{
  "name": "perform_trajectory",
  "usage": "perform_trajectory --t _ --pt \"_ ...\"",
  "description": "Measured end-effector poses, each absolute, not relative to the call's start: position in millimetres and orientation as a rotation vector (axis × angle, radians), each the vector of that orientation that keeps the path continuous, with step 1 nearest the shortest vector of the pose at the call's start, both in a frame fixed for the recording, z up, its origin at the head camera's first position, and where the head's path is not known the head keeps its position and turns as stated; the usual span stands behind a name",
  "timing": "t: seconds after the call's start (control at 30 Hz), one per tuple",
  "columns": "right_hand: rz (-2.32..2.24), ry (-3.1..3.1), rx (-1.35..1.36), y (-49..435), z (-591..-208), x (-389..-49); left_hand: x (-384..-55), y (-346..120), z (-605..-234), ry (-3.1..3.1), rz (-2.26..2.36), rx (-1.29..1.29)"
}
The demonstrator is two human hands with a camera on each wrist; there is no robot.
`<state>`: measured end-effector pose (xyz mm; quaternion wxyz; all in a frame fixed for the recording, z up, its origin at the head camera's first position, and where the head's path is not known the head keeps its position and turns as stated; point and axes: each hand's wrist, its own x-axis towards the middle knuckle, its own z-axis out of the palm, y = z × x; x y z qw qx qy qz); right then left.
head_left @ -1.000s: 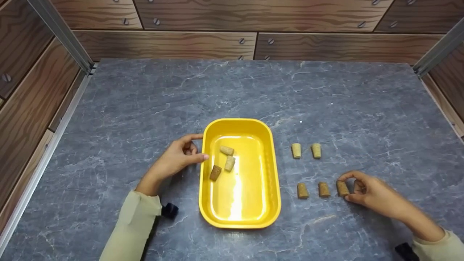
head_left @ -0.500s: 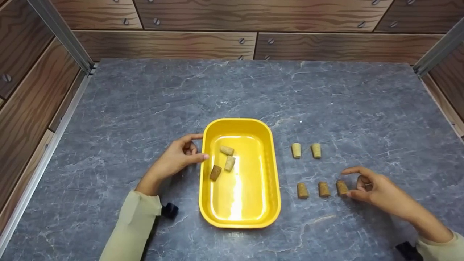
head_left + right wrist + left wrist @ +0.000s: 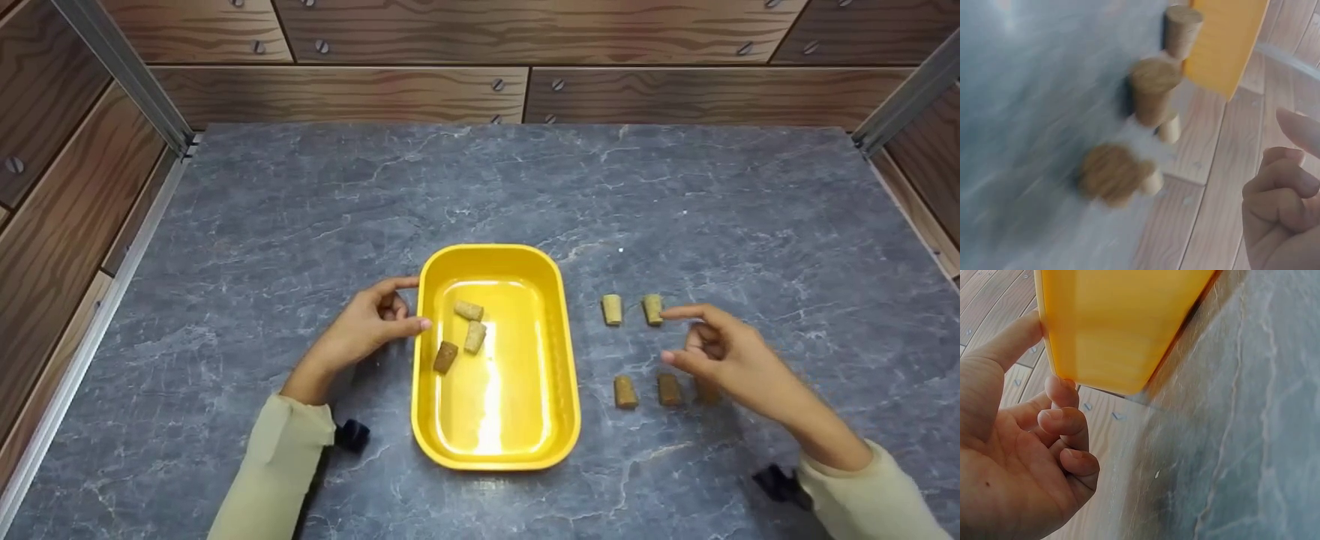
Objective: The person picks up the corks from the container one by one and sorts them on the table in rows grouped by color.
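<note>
1. My R hand [image 3: 731,356]: thumb & index spread apart, other fingers curled, nothing held. I read the gap as room for a cork.
2. Nearest pale cork [image 3: 652,310]: right at R index tip; contact unclear.
3. Dark corks [image 3: 625,392], row of 3, on my side of R thumb; the rightmost is partly hidden by the hand & blurry. Spaced apart, prob. so each can be pinched singly.
4. Other pale cork [image 3: 612,309]: left of the first, not touching it.
5. Yellow tray [image 3: 495,465]: farther left of R hand, between both hands.
6. My L hand [image 3: 367,322]: thumb on tray rim, index vs. outer side, spread; light touch, prob. for steadying.
7. Inside tray, R of L thumb: 2 pale corks [image 3: 475,339] close together, 1 brown cork [image 3: 445,358] nearer me; loose angles, no row.
</note>
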<state>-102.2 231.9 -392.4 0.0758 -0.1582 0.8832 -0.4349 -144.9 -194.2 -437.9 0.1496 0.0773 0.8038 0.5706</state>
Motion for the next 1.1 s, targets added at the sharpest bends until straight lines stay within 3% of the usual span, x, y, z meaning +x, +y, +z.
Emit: perform_trajectory --t 0.57,1.1 --pt "-1.402 2.411 -0.655 135.0 -387.7 -129.5 -144.9 -194.3 -438.6 2.300 1.648 0.199" --pt "-1.242 2.358 -0.665 80.5 -393.0 -153.7 -145.4 -194.4 -438.7 2.296 1.656 0.202"
